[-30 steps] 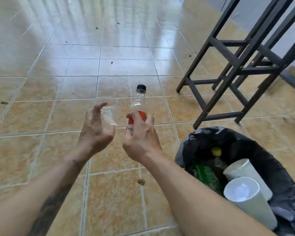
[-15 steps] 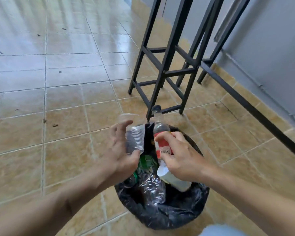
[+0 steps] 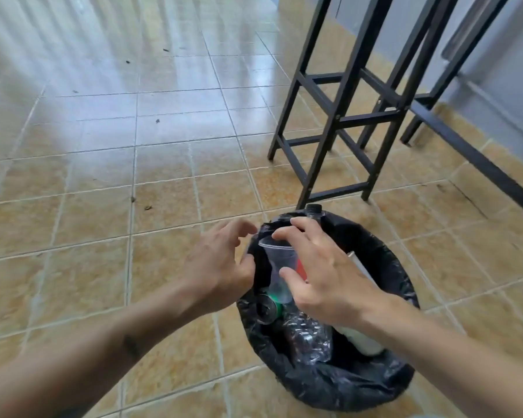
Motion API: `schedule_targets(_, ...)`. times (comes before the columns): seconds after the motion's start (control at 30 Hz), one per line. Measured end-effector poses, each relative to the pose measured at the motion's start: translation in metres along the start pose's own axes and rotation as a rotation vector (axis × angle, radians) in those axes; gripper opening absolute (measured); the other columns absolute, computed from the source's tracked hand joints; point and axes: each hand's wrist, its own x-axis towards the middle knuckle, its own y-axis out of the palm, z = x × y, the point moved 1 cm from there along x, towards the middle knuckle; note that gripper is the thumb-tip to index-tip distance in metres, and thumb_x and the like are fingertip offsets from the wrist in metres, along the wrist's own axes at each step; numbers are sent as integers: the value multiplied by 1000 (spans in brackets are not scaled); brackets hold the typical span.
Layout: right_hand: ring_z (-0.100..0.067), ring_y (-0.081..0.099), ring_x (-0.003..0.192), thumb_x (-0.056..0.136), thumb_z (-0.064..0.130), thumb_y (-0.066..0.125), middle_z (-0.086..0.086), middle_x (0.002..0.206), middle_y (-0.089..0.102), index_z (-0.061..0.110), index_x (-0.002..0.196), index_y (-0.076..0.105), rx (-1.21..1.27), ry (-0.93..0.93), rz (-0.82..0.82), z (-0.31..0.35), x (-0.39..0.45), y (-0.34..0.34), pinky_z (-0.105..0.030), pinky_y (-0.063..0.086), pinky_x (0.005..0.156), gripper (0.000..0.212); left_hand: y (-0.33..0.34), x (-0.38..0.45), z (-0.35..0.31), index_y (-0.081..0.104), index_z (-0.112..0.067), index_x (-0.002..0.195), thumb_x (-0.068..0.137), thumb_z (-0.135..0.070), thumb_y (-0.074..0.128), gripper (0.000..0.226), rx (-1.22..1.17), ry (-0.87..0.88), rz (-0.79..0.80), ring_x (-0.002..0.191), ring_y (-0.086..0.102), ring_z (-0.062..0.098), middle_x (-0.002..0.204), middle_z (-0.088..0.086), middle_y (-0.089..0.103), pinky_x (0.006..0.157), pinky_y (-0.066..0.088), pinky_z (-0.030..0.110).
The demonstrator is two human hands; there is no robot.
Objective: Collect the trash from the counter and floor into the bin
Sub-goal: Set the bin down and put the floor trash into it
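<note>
A black-bagged bin (image 3: 338, 387) stands on the tiled floor. Both of my hands hover over its near-left rim with fingers spread. A clear plastic cup (image 3: 274, 263) hangs loose between my left hand (image 3: 221, 267) and my right hand (image 3: 323, 276), with a gap to the left thumb. Behind the right hand's fingers is a small bottle with a black cap (image 3: 313, 208) and a red label; no finger curls around it. Inside the bin lie a green can (image 3: 271, 306), a crushed clear bottle (image 3: 310, 339) and white paper cups (image 3: 364, 342).
Black metal stools (image 3: 341, 119) stand just beyond the bin, with a low black bar (image 3: 477, 164) and a grey wall to the right. Small bits of debris (image 3: 147, 207) dot the tan tiles to the left.
I have turned from open floor to the bin and brought both hands over it. Both hands gripped the cup and the bottle before; now their fingers are spread and the two items are loose.
</note>
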Motion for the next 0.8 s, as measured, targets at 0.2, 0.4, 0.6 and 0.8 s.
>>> schedule_targets(0.2,-25,52,118,83,29,54,-3,133,47,28,132,48,-288,-138,-95,73,53,25,-46,35,99,49,-54,-23,55,63,-23,119,88,-19,56,33,9,-105,-167,104,61,6,118,-9,65,91,54,33)
schedule_targets(0.4,-33,49,115,75,35,54,-7,116,48,24,123,49,-605,92,291,105,74,57,-52,36,98,50,-77,-72,130,67,-19,114,92,-12,56,26,-97,-266,-278,100,63,1,109,-8,69,84,49,12)
schedule_targets(0.6,-26,51,116,86,38,48,-1,125,50,28,131,48,-402,-291,227,144,74,102,-46,36,100,46,-72,-125,192,67,-20,111,92,-9,56,25,-144,-435,-349,100,63,2,105,-9,68,84,48,12)
schedule_targets(0.8,-24,50,121,92,38,50,2,134,49,30,137,45,-169,-407,440,191,91,185,-41,41,101,45,-76,-197,257,68,-23,108,88,-9,53,28,-33,-639,-505,102,65,11,107,-5,70,88,51,24)
